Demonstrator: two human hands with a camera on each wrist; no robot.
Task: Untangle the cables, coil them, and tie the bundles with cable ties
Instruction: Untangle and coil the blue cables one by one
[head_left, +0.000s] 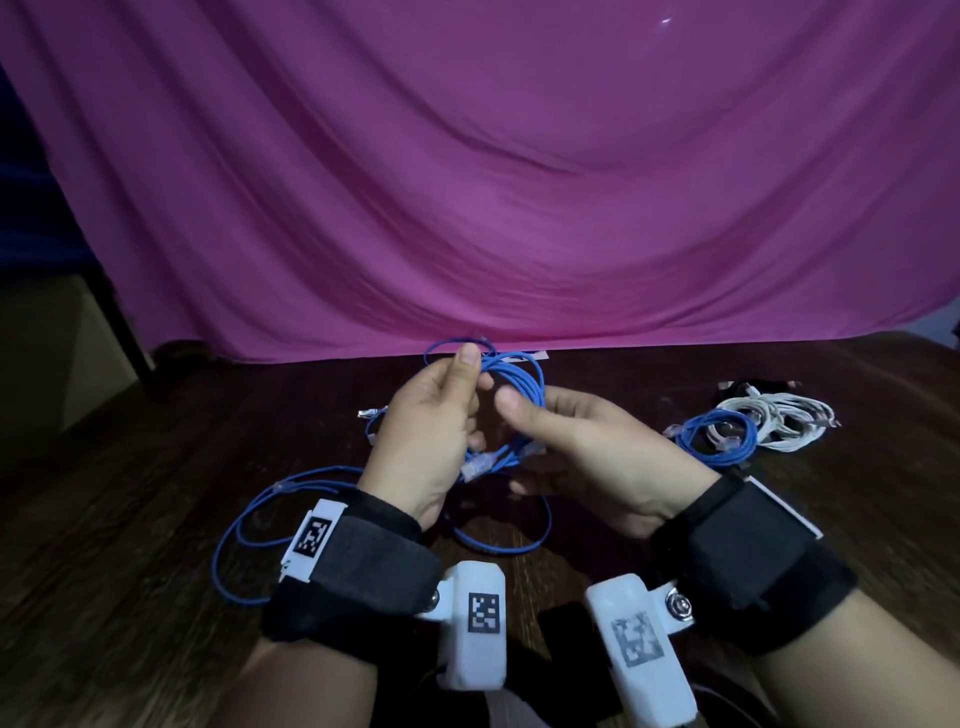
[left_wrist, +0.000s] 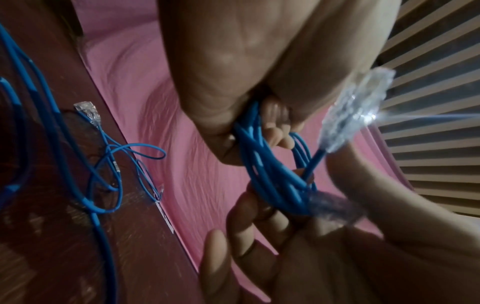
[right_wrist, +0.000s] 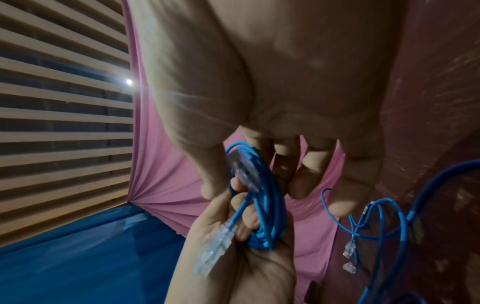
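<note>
I hold a coiled blue network cable (head_left: 519, 379) above the dark wooden table (head_left: 130, 519). My left hand (head_left: 475, 374) grips one side of the coil (left_wrist: 270, 176) between thumb and curled fingers. My right hand (head_left: 519, 410) is open; its straight fingers (left_wrist: 246, 226) lie behind and under the loops, and its thumb stands apart from them. The two clear plugs (head_left: 480, 465) of this cable hang by my left palm, one plug (right_wrist: 215, 242) lying across it. More loose blue cable (head_left: 249, 519) sprawls on the table at the left and under my hands.
At the right lie a coiled blue bundle (head_left: 719, 434) and a heap of white cables (head_left: 784, 415), with a dark item (head_left: 758, 387) behind. A pink cloth (head_left: 467, 208) hangs along the table's far edge. A thin white strip (left_wrist: 165, 216) lies there.
</note>
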